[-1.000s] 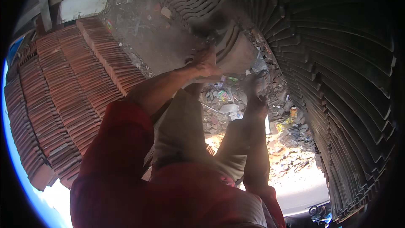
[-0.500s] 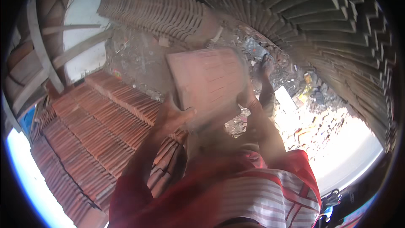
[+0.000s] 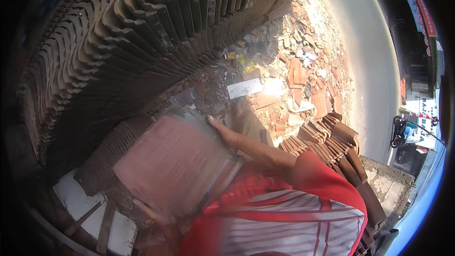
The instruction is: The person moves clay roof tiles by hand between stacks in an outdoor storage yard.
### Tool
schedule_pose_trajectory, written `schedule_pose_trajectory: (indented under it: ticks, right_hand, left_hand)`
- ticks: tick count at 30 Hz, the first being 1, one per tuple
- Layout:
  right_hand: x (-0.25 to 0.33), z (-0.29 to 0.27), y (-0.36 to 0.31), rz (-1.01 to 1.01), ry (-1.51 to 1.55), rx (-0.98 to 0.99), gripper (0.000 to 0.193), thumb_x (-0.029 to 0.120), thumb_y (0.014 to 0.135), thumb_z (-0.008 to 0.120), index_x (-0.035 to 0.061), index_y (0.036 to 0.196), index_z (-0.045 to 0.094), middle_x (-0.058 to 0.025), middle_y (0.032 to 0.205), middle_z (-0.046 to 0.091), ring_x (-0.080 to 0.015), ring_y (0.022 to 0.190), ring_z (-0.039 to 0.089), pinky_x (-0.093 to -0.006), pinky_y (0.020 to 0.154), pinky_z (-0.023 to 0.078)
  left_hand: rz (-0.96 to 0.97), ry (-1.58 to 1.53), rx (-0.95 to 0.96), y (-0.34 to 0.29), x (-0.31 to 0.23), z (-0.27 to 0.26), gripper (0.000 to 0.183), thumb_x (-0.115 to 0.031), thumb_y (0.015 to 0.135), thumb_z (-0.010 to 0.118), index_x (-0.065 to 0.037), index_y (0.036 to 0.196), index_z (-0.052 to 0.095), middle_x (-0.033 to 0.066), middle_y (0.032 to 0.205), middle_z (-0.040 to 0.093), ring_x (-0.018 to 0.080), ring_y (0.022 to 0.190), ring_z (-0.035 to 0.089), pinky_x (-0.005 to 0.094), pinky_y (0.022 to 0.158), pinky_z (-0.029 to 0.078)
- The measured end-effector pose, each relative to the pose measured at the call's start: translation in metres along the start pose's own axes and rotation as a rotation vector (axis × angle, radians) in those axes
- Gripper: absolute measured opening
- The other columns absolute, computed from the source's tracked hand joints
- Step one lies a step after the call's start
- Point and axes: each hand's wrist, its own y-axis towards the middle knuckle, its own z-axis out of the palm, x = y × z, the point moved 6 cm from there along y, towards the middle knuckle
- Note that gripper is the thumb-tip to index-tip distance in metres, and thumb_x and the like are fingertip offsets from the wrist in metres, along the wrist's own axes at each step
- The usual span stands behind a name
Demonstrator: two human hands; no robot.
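A reddish flat clay roof tile [image 3: 163, 163] is held in front of me, tilted, with its ribbed face up. More than one tile edge seems to show along its right side, but blur hides how many. My left hand [image 3: 155, 214] grips its lower left edge, with the fingers partly beneath. On the upper right edge rests my right hand [image 3: 225, 135], its thumb along the rim and the other fingers hidden under the tile.
Tall rows of stacked grey-brown tiles [image 3: 156, 38] rise at the left and far side. Broken tile rubble [image 3: 294, 76] covers the ground, with a white slab [image 3: 244, 88] on it. Stacked red-brown tiles [image 3: 341, 147] stand at my right, beyond them a road [image 3: 374, 57] and a motorcycle [image 3: 398, 130].
My view and body have turned right, toward the rubble and the road. The roof tile has come along in both hands and now lies lower left in view.
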Motion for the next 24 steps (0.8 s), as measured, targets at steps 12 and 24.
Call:
schedule_pose_trajectory:
  ticks: [12,24]
  right_hand:
    - [0.203,-0.254,-0.219,-0.564,0.103,-0.338,0.065,0.048,0.1,0.049,-0.0025,0.14,0.048,-0.0128,0.132,0.058,-0.022,0.121,0.056,-0.0375,0.102,0.044]
    - [0.367,-0.399,-0.4,-1.085,0.26,-0.735,0.061,0.043,0.101,0.05,-0.0019,0.143,0.046,-0.0112,0.139,0.053,-0.0222,0.125,0.052,-0.0365,0.107,0.039]
  left_hand:
    - [0.101,0.391,0.777,-0.103,0.147,0.327,0.067,-0.054,0.106,0.026,-0.006,0.153,0.032,0.0082,0.151,0.041,0.0237,0.137,0.04,0.0393,0.113,0.034]
    - [-0.345,0.449,1.183,-0.225,0.284,0.635,0.062,-0.056,0.105,0.027,-0.009,0.138,0.05,0.0052,0.119,0.062,0.0128,0.101,0.061,0.0299,0.082,0.053]
